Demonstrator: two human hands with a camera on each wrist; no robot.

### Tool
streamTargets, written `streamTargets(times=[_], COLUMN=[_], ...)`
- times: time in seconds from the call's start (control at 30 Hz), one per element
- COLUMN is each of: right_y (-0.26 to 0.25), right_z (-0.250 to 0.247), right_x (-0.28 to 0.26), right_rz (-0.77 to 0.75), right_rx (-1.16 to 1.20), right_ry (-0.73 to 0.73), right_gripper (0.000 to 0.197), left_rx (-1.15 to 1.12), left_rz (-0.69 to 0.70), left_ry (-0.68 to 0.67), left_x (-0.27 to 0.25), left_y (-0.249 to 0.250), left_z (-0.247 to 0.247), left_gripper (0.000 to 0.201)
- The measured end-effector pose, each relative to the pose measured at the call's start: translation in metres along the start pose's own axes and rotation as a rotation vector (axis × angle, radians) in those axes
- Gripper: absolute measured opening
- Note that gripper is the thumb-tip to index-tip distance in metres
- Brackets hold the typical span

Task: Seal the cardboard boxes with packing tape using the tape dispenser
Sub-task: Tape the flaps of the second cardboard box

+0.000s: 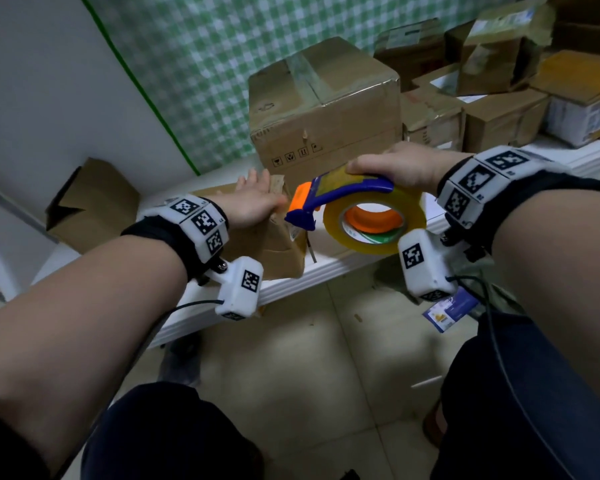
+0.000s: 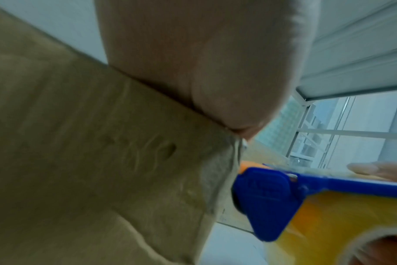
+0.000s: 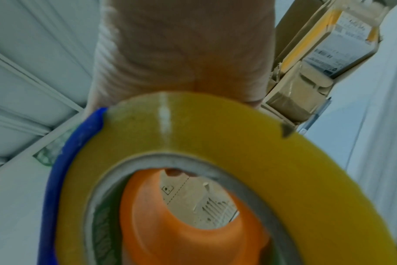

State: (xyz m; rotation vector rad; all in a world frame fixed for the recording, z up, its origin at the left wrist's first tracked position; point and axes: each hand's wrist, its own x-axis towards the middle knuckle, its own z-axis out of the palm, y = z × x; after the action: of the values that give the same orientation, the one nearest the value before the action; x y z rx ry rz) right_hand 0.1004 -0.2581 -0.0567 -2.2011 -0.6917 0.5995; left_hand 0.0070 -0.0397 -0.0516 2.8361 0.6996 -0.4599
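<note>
A small worn cardboard box sits at the front edge of a white shelf. My left hand lies flat on its top with straight fingers; in the left wrist view the palm presses on the box. My right hand grips the blue and orange tape dispenser from above, its yellowish tape roll hanging below. The dispenser's orange nose sits right at the box's right top corner. The roll fills the right wrist view, and the blue nose shows in the left wrist view.
A large taped box stands just behind the small one. Several more boxes are piled at the back right. An open box stands on the left by the wall. A printed packet lies on the tiled floor.
</note>
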Motion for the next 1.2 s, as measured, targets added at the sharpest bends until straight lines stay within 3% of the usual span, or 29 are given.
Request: streamTargets(times=[0.13,0.2,0.33,0.6,0.67,0.73,0.8,1.03,1.2], right_y=[0.019,0.028,0.03,-0.016,-0.027,-0.036,-0.044,-0.07,-0.068], right_z=[-0.003,-0.008,-0.019,-0.006,-0.004,-0.005,-0.005,-0.006,-0.004], right_x=[-0.007,-0.01,-0.017,-0.009,-0.002,0.008,0.014,0.02,0.023], right_rz=[0.007,0.002,-0.004,-0.073,-0.08,-0.016,-0.008,0.007,0.077], right_rx=[0.1,0.191,0.136,-0.221,-0.266,-0.134,-0.049,-0.096,-0.079], right_ry=[-0.004,-0.004,0.025,-0.077,-0.088,-0.053,-0.029,-0.206,-0.178], right_gripper=[0.04,0.051,0.052,0.02,0.019,0.03,0.02,0.022,0.028], left_rx=[0.04,0.04,0.046,0.075,0.076,0.067,0.052,0.047,0.049], left_rz=[0.011,0.022,0.034,0.007,0.001,-0.007,-0.009,0.013,0.023], left_ry=[0.027,0.032,0.046,0.073,0.075,0.07,0.069,0.082,0.089], left_x=[0.002,0.0,0.0,0.001,0.002,0.004,0.006,0.009,0.01], left_y=[-0.001,-0.003,-0.003,0.002,0.003,0.005,0.007,0.004,0.002], left_z=[0.007,0.007,0.009,0.009,0.009,0.008,0.007,0.009,0.01], left_gripper=[0.067,0.066,0.064,0.066,0.067,0.068,0.069,0.073,0.076])
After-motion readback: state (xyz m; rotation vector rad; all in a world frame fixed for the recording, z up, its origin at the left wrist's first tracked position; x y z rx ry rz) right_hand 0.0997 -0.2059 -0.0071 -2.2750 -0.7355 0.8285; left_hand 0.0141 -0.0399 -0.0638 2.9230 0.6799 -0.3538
